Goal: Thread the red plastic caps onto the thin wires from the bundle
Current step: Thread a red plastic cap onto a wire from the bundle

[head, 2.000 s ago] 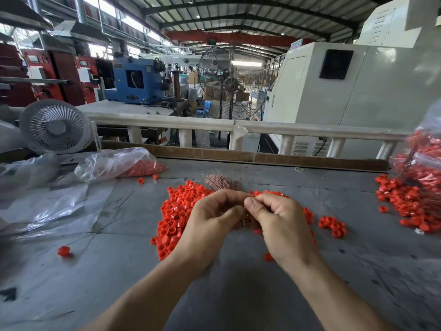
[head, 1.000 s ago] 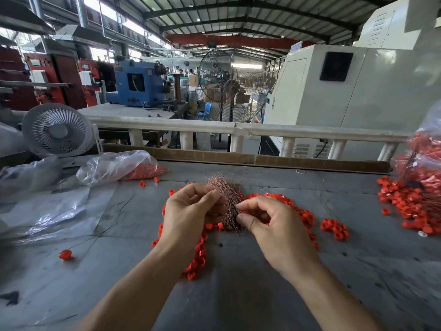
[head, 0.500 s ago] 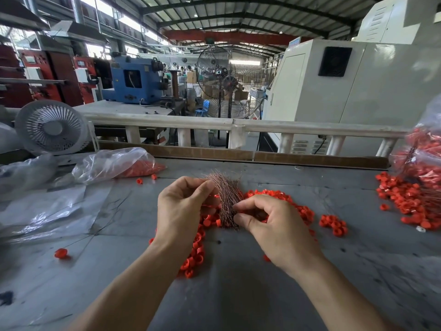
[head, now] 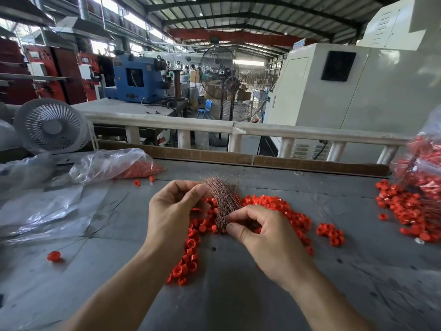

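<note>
1. Two hands work mid-table: right hand [head: 267,237] pinches the wire bundle [head: 222,201] at its near end.
2. Left hand [head: 174,211] curls with thumb against fingertips beside the bundle; contents indiscernible.
3. Red caps [head: 286,211] lie beneath, partly hidden.

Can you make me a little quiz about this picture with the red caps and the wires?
1. True or false: the wire bundle lies flat on the table with no hand touching it.
2. Which hand pinches the bundle's lower end? A) left hand B) right hand
3. What stands at the table's far left edge, behind the plastic bag?

Key
1. False: both hands are at it, and its upper end fans out above the pile of red caps.
2. B: the right hand's thumb and fingers pinch it near the bottom; the left hand's fingers curl by its upper part.
3. A small white fan.
</note>
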### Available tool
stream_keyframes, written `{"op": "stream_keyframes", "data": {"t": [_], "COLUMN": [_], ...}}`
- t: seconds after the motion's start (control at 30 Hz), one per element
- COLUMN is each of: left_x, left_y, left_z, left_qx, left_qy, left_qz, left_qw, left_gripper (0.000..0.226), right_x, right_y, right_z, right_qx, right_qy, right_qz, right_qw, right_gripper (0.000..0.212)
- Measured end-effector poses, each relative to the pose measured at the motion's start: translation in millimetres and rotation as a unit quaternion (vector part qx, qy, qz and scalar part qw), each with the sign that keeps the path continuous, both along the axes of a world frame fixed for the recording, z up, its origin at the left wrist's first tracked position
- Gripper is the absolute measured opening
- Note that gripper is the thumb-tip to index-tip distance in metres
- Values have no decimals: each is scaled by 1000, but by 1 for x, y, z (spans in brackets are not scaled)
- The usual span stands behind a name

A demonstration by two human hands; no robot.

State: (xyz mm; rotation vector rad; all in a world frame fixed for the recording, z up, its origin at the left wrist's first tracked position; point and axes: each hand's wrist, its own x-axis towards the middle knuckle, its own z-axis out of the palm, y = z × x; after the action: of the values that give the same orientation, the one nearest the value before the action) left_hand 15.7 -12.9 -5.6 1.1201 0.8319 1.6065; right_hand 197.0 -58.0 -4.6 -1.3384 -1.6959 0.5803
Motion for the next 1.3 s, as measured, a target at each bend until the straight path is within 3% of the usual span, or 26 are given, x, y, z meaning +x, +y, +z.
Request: {"op": "stream_keyframes", "data": {"t": [0.1, 0.3, 0.57, 1.3], "left_x": [1, 1, 5, 7], "left_y": [-2, -2, 2, 0], "left_z": [1, 1, -2, -2], "left_qx": [-3, 10, 8, 11], "left_qy": [-8, 4, 20, 41], "left_qz": [4, 26, 12, 3], "left_qw": [1000, 1000, 1000, 999], "left_gripper": [6, 22, 7, 12], "right_x": [-2, 0, 7, 2], "right_y": [0, -2, 0, 1], "right_z": [0, 4, 1, 0], "right_qx": [4, 11, -5, -10], "right_qy": [-2, -12, -40, -29], "right_qz": [0, -4, -18, -45], "right_qw": [1000, 1000, 999, 999], "right_gripper": [7, 10, 12, 8]}}
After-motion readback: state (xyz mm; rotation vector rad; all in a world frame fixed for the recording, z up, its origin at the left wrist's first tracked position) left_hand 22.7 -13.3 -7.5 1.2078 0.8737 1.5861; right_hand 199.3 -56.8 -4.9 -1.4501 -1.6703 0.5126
